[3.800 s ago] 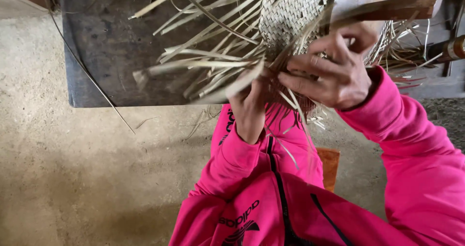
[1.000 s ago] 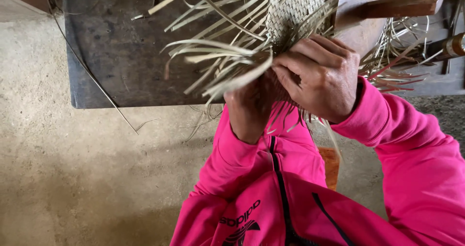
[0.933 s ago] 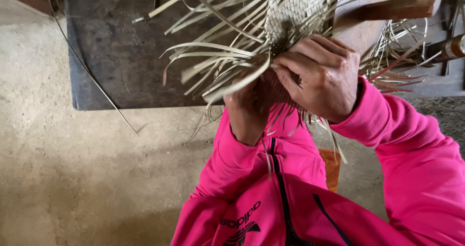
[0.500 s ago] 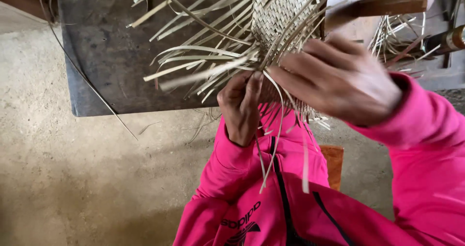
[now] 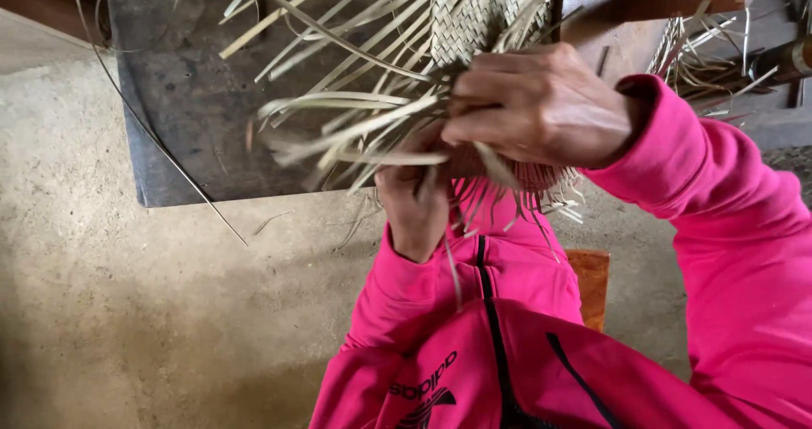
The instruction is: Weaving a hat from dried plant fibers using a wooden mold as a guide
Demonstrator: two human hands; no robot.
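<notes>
While the woven mat point(image 5: 486, 10) is held up in front of the chest, its finished basket-weave panel rises above the right hand point(image 5: 541, 103), and a fan of loose strips point(image 5: 338, 108) spreads out to the left of both hands. The right hand is closed over the lower edge of the weave, fingers curled and pinching a few strips against the panel, while the left hand point(image 5: 414, 205), just below and to the left of it, is clenched around a bundle of strip ends from underneath. The piece is judged to be very light, since it is carried by fingertips alone. The strips look dry, flat and springy: they are bowed in long curves rather than hanging limp, so some stiffness along the length can be expected, with easy bending across the flat face. Brittleness is likely at sharp folds, and cracking or splitting along the grain could be caused by hard creasing. The surface appears smooth and slightly glossy, so single strips may slip unless pinched flat between thumb and finger. The firmest hold is judged to be at the woven edge, where the strips are locked together; loose ends are better taken near the weave than at their tips. Behind the hands a dark board point(image 5: 178, 99) is seen, and below them a bare earthen floor point(image 5: 127, 311).
</notes>
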